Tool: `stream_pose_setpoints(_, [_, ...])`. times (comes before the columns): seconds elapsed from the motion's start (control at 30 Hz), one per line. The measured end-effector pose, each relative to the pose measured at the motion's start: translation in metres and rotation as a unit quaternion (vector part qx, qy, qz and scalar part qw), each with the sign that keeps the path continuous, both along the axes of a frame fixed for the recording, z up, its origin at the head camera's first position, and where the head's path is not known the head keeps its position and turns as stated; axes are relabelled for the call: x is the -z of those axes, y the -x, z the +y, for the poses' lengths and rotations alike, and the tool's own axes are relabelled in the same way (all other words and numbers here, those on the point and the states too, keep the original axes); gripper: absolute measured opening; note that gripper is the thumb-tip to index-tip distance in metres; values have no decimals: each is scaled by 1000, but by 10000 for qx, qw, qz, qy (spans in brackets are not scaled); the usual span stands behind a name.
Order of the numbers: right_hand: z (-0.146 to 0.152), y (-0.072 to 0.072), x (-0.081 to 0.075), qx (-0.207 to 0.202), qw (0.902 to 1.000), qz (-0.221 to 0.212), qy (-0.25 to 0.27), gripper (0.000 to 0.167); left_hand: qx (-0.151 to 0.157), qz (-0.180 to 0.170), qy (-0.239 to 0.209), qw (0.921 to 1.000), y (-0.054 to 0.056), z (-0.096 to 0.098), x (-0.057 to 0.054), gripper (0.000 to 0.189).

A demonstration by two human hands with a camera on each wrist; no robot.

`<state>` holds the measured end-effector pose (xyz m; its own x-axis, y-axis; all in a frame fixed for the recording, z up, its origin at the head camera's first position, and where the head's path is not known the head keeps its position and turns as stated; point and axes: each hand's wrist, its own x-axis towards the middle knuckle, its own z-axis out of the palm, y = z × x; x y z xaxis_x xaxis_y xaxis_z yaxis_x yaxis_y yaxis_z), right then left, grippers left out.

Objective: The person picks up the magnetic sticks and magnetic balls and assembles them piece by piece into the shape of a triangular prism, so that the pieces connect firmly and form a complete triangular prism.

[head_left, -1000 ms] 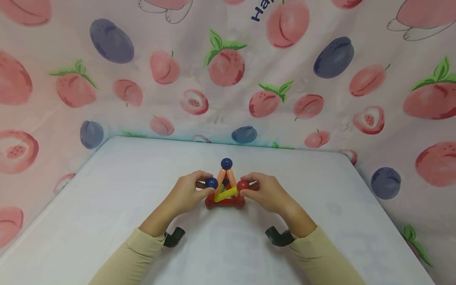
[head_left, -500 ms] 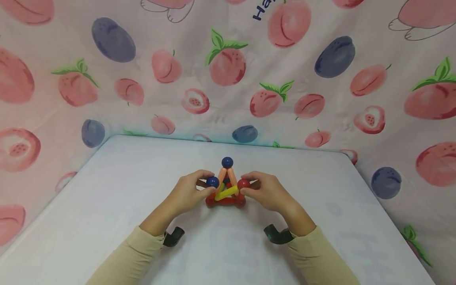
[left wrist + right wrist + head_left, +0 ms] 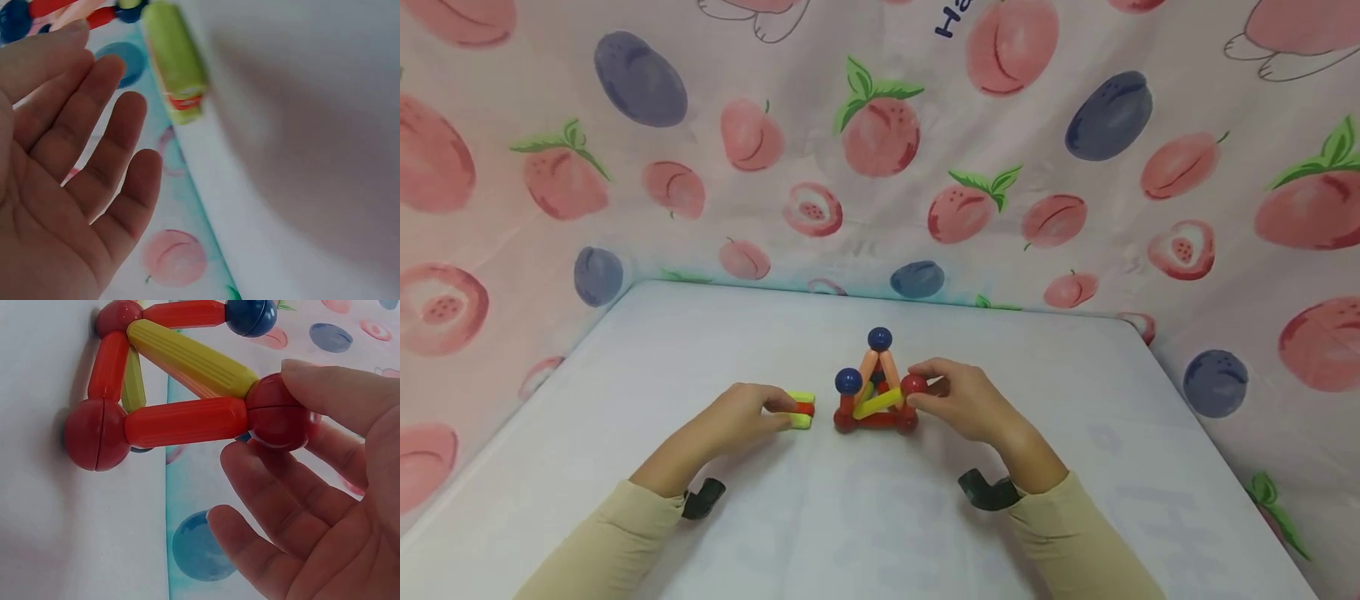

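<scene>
A frame of magnetic building rods and balls stands mid-table in the head view. Its top right corner is a red ball (image 3: 279,419), which my right hand (image 3: 966,400) pinches between thumb and fingers. A yellow rod (image 3: 194,356) slants from that ball to the lower left red ball (image 3: 845,419). At the top left is a blue ball (image 3: 848,381), with a second blue ball (image 3: 880,339) at the rear peak. My left hand (image 3: 737,423) is beside a small bundle of yellow and red rods (image 3: 177,53); in the left wrist view its relaxed fingers seem apart from them.
The white tabletop (image 3: 850,517) surrounds the frame. A fruit-printed cloth (image 3: 865,208) hangs behind and at both sides. A dark curved piece (image 3: 703,498) sits at the left wrist, and another dark piece (image 3: 988,490) at the right.
My left hand has let go of the top left blue ball and moved left to the loose rods, which now show. The right hand keeps its grip on the red ball.
</scene>
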<state>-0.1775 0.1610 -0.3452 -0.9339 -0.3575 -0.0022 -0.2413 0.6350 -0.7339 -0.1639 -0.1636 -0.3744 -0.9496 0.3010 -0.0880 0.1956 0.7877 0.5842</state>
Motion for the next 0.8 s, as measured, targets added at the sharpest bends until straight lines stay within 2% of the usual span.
stream_pose_setpoints(0.1, [1,1,0,-30,10000,14,-39,42,-44,-191,95,9998,-1,-3,6,17])
stream_pose_setpoints(0.2, [1,1,0,-32,10000,9,-49,42,-15,-147,110,9998,-1,-2,8,18])
stream_pose_setpoints(0.63, [1,2,2,-93,10000,2,5,42,-82,-172,259,9995,1,5,10,18])
stream_pose_setpoints(0.8, [1,1,2,-117,9999,19,1,42,18,-195,339,9992,4,7,12,17])
